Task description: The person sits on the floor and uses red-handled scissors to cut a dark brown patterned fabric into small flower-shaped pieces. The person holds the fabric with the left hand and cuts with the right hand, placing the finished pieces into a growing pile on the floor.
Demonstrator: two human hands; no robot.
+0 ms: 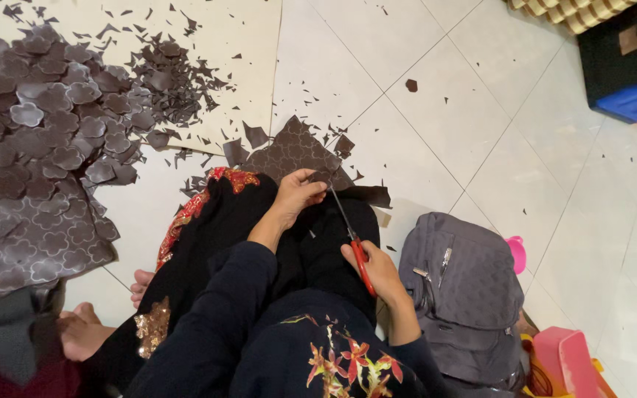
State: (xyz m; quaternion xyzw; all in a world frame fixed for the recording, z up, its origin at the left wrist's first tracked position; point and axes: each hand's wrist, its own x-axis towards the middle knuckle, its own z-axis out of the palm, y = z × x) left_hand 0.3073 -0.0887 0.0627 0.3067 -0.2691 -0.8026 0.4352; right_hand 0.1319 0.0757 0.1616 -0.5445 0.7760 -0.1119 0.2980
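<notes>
Person sits on tiled floor (481,96), cutting brown patterned sheet (293,151) w/ red-handled scissors (354,247).

Progress, judged from how things lie: lots done. Big pile of cut flower-shaped pieces (46,110) at 10 o'clock, spread over a pale board (245,44). Scraps (178,74) scattered at 11–12 o'clock, a few more around the sheet. Left to do: uncut sheet on the lap at centre, plus a bigger printed sheet (31,243) at 9 o'clock w/ shapes still whole. So prob. past the start, but plenty remaining.

Hands:
- Left hand (296,195): closed, fingers pinching the near edge of the sheet, just at the blade tips. Holds it steady over the knee.
- Right hand (377,269): closed round scissor handles at 5 o'clock from the sheet, fingers through the red loops. Blades point up to 11 o'clock, tips touching the sheet edge; blades look nearly shut, hard to tell exactly.

Around: grey backpack (466,287) at 4 o'clock, just beside right forearm. Pink thing (565,361) at 5 o'clock, bottom corner. Dark box (628,59) at 2 o'clock, well apart. Bare foot (82,332) at 8 o'clock.
</notes>
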